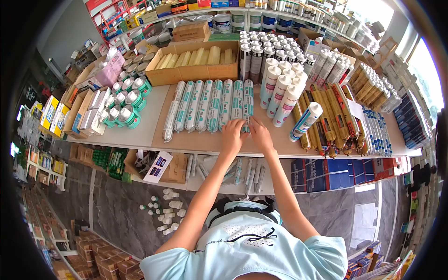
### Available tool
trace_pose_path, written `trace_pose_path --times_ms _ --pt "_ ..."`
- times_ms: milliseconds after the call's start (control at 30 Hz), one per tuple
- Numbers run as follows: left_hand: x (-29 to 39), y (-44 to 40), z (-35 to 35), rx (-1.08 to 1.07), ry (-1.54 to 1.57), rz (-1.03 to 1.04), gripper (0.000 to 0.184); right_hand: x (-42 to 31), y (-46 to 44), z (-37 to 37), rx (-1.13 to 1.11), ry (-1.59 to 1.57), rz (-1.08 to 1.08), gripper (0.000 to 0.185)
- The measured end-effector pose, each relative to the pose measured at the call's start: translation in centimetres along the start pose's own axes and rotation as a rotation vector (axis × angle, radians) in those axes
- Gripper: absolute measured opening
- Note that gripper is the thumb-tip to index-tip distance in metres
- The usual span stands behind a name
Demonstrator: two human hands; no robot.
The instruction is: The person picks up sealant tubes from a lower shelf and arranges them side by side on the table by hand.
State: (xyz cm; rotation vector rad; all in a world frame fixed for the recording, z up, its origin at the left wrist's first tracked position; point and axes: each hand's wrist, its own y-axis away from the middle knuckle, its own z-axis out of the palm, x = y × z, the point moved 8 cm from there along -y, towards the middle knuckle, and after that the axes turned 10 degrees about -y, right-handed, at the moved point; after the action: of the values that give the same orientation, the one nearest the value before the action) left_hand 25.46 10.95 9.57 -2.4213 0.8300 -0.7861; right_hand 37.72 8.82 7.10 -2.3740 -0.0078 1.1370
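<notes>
A row of white and teal sealant sausage packs point(213, 106) lies side by side on the table, lengthwise away from me. My left hand point(233, 136) has its fingers bent over the near end of the row's right side. From the other side, my right hand point(262, 136) is closed against the near end of the rightmost sealant sausage pack point(248, 100). The fingers partly cover that end. To the right stand white sealant cartridges with pink print point(285, 105) and a blue and white cartridge point(305, 122), apart from my right hand.
Behind the row is a cardboard box point(191, 72) of yellowish sticks. Green and white cans point(126, 115) stand left; gold sausage packs point(327, 122) lie right. A lower shelf point(214, 185) holds more tubes. White bottles point(169, 210) stand on the floor point(121, 210).
</notes>
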Motion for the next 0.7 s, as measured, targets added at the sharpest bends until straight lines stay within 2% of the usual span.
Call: trace_pose_path --times_ms 67,133,233,333,433,500,633,700 --pt "-0.8 0.7 0.0 0.020 0.097 0.003 0.047 -0.5 1.2 -0.6 0.014 -0.006 -0.026 0.035" --pt "-1.5 1.7 -1.0 0.036 0.190 0.002 0.046 -0.3 2.5 -0.8 0.000 -0.332 0.135 0.033" --pt "-2.2 3.1 -1.8 -0.021 0.164 -0.027 0.043 0.0 3.6 -1.1 0.009 -0.401 0.224 0.032" --pt "-2.3 3.6 -3.1 0.021 0.135 -0.020 0.045 0.1 3.9 -1.0 0.063 -0.374 0.220 0.032" --pt "-1.5 3.2 -3.4 -0.037 -0.011 0.026 0.052 0.0 4.0 -0.6 0.089 -0.337 0.250 0.031" --pt "-1.7 3.1 -2.3 -0.183 -0.045 -0.010 0.053 -0.2 4.1 -0.4 0.100 -0.351 0.265 0.031" --pt "-1.9 3.2 -2.2 -0.120 -0.075 -0.009 0.052 -0.6 4.3 -0.8 0.067 -0.333 0.303 0.031" --pt "-1.7 3.1 -2.0 -0.158 -0.067 -0.044 0.050 -0.4 4.6 -0.8 0.063 -0.328 0.314 0.031"
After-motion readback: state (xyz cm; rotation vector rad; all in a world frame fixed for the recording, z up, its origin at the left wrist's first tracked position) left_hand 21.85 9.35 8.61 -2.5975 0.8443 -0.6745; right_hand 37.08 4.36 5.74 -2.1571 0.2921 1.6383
